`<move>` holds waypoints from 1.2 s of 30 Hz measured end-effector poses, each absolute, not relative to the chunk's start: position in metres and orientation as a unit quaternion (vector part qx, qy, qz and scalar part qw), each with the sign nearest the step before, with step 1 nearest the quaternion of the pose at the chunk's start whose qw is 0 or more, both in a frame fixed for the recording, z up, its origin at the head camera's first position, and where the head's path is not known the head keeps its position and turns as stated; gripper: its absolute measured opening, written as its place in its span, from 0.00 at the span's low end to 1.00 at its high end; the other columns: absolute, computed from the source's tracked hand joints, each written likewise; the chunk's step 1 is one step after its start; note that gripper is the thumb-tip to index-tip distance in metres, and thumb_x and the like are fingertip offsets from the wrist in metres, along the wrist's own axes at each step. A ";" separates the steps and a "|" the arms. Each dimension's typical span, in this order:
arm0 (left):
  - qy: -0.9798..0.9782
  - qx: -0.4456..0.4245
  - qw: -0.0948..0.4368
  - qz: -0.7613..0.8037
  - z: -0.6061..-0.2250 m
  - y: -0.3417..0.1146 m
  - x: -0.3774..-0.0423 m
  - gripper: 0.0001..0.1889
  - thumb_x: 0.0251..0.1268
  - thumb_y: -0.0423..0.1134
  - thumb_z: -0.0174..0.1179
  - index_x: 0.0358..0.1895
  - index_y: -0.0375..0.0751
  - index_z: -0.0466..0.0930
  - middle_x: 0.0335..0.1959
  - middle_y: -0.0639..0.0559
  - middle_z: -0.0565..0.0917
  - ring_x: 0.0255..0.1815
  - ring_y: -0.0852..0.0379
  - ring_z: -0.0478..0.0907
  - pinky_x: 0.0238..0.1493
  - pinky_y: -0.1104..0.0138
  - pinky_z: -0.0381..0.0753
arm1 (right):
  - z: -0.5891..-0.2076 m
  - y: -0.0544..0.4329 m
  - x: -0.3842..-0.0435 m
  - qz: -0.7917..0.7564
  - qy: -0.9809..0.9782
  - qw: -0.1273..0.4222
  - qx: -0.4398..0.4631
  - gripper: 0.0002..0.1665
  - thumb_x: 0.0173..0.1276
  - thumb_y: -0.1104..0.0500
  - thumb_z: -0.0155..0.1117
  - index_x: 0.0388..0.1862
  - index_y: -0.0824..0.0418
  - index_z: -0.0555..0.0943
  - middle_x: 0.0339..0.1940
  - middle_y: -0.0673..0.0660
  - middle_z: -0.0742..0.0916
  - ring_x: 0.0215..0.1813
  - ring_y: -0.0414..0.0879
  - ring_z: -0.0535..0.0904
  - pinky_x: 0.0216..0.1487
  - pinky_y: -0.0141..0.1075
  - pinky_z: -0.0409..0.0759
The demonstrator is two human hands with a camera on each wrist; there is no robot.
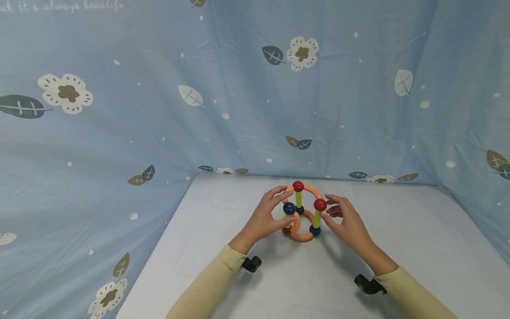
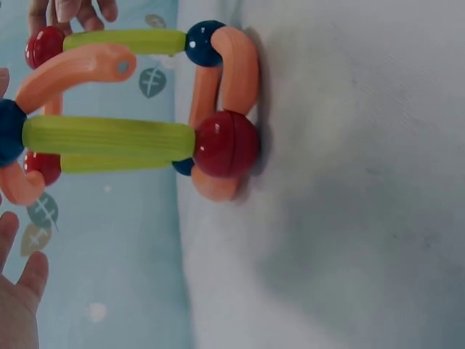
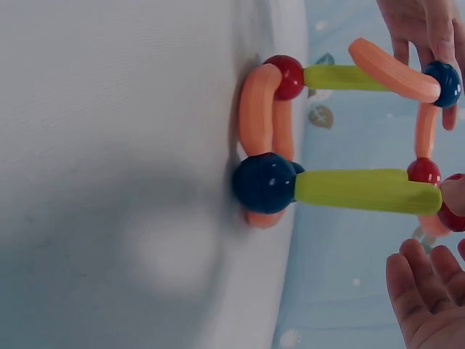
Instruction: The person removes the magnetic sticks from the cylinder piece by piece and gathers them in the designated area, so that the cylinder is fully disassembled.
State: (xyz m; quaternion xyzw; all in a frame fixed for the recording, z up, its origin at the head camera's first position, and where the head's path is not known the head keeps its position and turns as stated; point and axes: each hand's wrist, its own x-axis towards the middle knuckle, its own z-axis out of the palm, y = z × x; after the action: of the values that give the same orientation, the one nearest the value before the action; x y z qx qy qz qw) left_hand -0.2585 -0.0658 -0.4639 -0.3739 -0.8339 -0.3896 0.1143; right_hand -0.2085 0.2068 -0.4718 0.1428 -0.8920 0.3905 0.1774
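A stick-and-ball toy frame (image 1: 304, 237) stands on the white table. Green rods (image 2: 109, 138) rise between red and blue balls, and curved orange rods (image 3: 255, 116) ring the base. One curved orange rod (image 2: 80, 67) hangs from the upper blue ball (image 1: 289, 208) with its other end free. My left hand (image 1: 263, 217) is around the left side, fingers spread, thumb right at that rod and ball. My right hand (image 1: 348, 223) is beside the upper red ball (image 1: 320, 204), fingers loosely extended; its thumb overlaps the ball in the right wrist view.
The white-covered table (image 1: 223, 212) lies under the frame. A blue curtain (image 1: 247, 88) with flowers and leaves hangs behind and along the sides. Black wrist mounts (image 1: 370, 285) show below the hands, beside the cream sleeves (image 1: 211, 283).
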 end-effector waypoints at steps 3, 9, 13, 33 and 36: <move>-0.841 -0.358 0.101 -0.393 -0.468 -0.070 -0.259 0.43 0.61 0.48 0.74 0.79 0.57 0.63 0.78 0.53 0.62 0.78 0.54 0.58 0.72 0.46 0.67 | -0.475 0.209 -0.207 0.396 -0.892 0.166 0.140 0.40 0.66 0.64 0.73 0.74 0.62 0.67 0.62 0.61 0.78 0.52 0.54 0.82 0.52 0.51 0.84; -0.849 -0.324 0.075 -0.410 -0.474 -0.075 -0.258 0.46 0.62 0.49 0.74 0.80 0.56 0.57 0.78 0.59 0.61 0.77 0.58 0.60 0.74 0.51 0.65 | -0.482 0.211 -0.205 0.397 -0.898 0.140 0.127 0.39 0.68 0.63 0.72 0.74 0.63 0.66 0.66 0.62 0.77 0.55 0.55 0.82 0.55 0.52 0.83; -0.845 -0.306 0.060 -0.433 -0.481 -0.078 -0.257 0.47 0.62 0.48 0.73 0.81 0.56 0.54 0.77 0.58 0.63 0.74 0.57 0.64 0.73 0.53 0.67 | -0.488 0.213 -0.202 0.395 -0.903 0.122 0.120 0.39 0.68 0.62 0.72 0.74 0.64 0.66 0.65 0.62 0.77 0.55 0.55 0.82 0.55 0.53 0.82; -0.868 -0.246 -0.004 -0.431 -0.523 -0.083 -0.249 0.38 0.67 0.47 0.70 0.75 0.39 0.65 0.63 0.50 0.81 0.65 0.53 0.76 0.66 0.56 0.75 | -0.521 0.216 -0.197 0.378 -0.919 0.056 0.094 0.32 0.70 0.57 0.71 0.69 0.66 0.74 0.62 0.65 0.80 0.56 0.59 0.82 0.55 0.55 0.82; -0.876 -0.228 -0.007 -0.425 -0.525 -0.084 -0.249 0.32 0.68 0.47 0.69 0.72 0.41 0.71 0.58 0.50 0.84 0.64 0.52 0.77 0.66 0.52 0.75 | -0.524 0.216 -0.197 0.380 -0.920 0.046 0.085 0.31 0.69 0.57 0.71 0.68 0.66 0.75 0.60 0.64 0.82 0.55 0.58 0.82 0.54 0.54 0.83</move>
State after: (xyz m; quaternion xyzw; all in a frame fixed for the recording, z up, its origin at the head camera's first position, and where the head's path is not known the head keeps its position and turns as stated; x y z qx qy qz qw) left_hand -0.2486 -0.0836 -0.5250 -0.2281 -0.8760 -0.4249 -0.0066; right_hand -0.1970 0.2156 -0.5238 0.0846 -0.9200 0.3798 0.0462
